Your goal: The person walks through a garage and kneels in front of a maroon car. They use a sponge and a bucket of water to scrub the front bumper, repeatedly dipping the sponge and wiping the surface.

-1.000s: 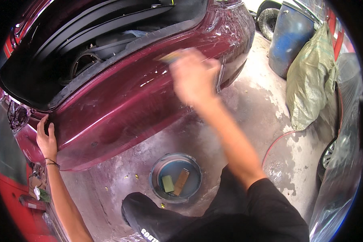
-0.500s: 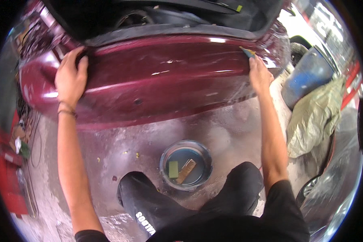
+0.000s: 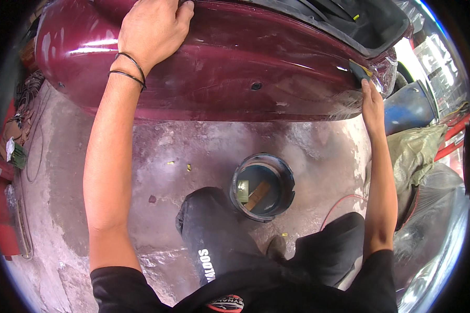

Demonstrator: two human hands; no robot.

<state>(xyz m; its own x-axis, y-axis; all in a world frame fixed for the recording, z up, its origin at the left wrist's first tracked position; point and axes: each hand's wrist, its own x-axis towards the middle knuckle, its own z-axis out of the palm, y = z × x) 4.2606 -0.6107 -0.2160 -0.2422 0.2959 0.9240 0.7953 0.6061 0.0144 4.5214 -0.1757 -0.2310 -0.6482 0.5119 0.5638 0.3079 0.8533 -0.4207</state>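
A dark red car bumper (image 3: 219,68) spans the upper view, with a dull, scuffed surface. My left hand (image 3: 156,28), two dark bands at its wrist, lies against its upper part; the fingers run to the top edge of the picture, so their grip is mostly hidden. At the bumper's right end my right hand (image 3: 372,101) is closed on a sheet of sandpaper (image 3: 359,71), dark grey with a yellowish side, held against the red surface. Between my legs and the bumper stands a round dark basin (image 3: 289,182) of water, holding a green block (image 3: 242,191) and a brown strip (image 3: 258,195).
An open boot (image 3: 373,34) lies beyond the bumper. To the right are a blue drum (image 3: 410,109), a pale green sack (image 3: 412,151) and plastic sheeting (image 3: 433,240). A red hose (image 3: 335,206) runs along the floor; red equipment (image 3: 2,208) stands at far left.
The view has shifted, so the bumper appears higher and tilted, and the basin farther right. My left hand has moved right along the bumper; my right hand still holds the sandpaper near its right end.
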